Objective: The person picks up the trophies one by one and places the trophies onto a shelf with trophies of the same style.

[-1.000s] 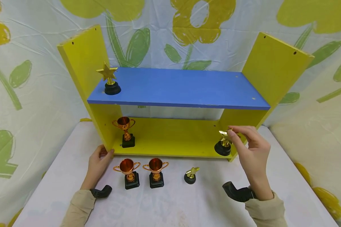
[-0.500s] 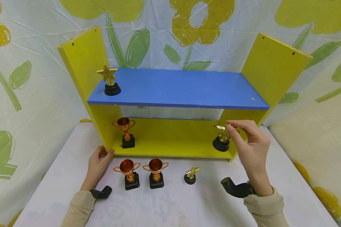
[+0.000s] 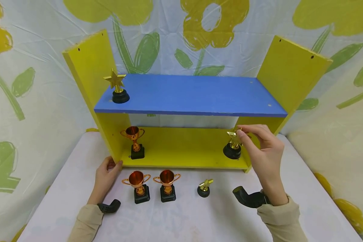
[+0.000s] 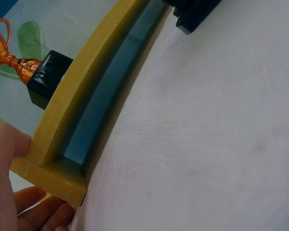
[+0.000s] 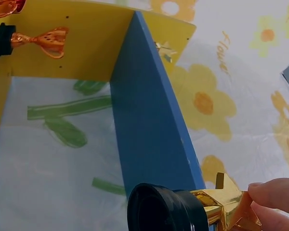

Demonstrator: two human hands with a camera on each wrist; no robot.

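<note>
A gold star trophy with a round black base is pinched by its star between the thumb and fingers of my right hand. It hangs tilted in front of the right end of the lower yellow board; the right wrist view shows the base's hollow underside. My left hand grips the front left bottom corner of the yellow and blue shelf. Up close in the left wrist view, the thumb lies on one side of the yellow corner and the fingers curl round the other.
One gold star trophy stands on the blue board's left end, a copper cup trophy below it. Before the shelf, two copper cups, a left one and a right one, and a smaller star trophy stand on the white table.
My right hand has moved slightly up and left, carrying the star trophy with it. The left hand stays at the shelf corner.
</note>
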